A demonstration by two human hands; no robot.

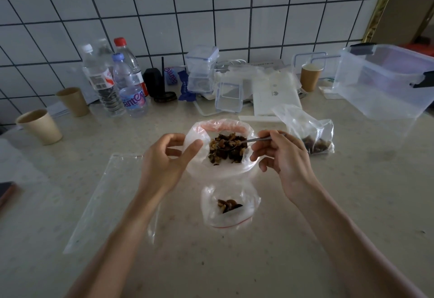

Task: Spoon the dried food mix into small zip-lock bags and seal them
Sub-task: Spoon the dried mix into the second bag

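Note:
A large clear bag point(199, 163) with its mouth rolled open stands at the middle of the counter, and dark dried food mix point(226, 149) lies inside. My left hand point(164, 159) pinches the bag's left rim between thumb and fingers. My right hand point(279, 154) holds a metal spoon point(237, 143) whose bowl sits in the mix. Nearer to me lies a small zip-lock bag point(229, 208) with a red seal strip and a little mix in it. To the right lies another small bag point(310, 133) holding mix.
A flat empty plastic bag point(110, 194) lies left of my arms. Water bottles point(117, 79), paper cups point(40, 126), small clear boxes point(202, 72) and a white box point(274, 93) crowd the back by the tiled wall. A big clear tub point(385, 81) stands at right.

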